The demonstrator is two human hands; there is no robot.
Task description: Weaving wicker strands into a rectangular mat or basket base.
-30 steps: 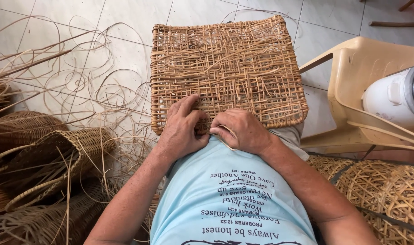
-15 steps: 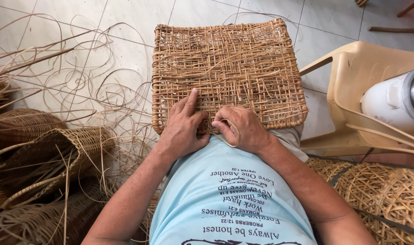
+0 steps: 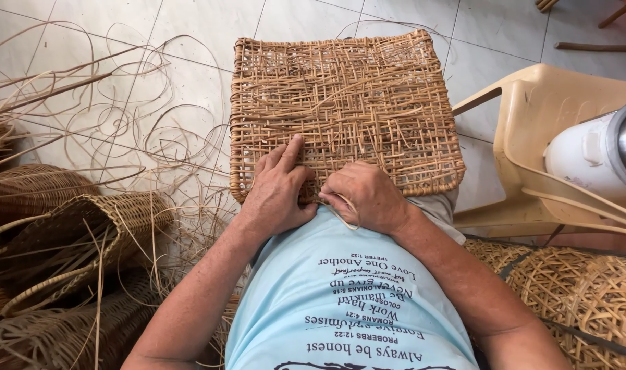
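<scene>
A square woven panel [image 3: 344, 113] of tan cane rests on the person's lap, tilted away from them, its far edge over the tiled floor [image 3: 505, 27]. Both hands work at the panel's near edge. The left hand [image 3: 278, 192] lies flat on the weave, fingers spread and pressing down, its grip open. The right hand [image 3: 364, 199] sits just beside it, fingers curled closed on a thin cane strand [image 3: 345, 214] that loops out beneath the knuckles.

To the left, loose cane strips [image 3: 121, 123] coil across the floor, reaching the panel's left edge. Baskets [image 3: 73, 226] crowd the lower left corner. To the right, a beige plastic chair [image 3: 553, 109] stands close to the panel's right edge, holding a white jug [image 3: 587, 154]. More wickerwork [image 3: 587, 288] lies at lower right. Bare tile shows only beyond the panel's far edge.
</scene>
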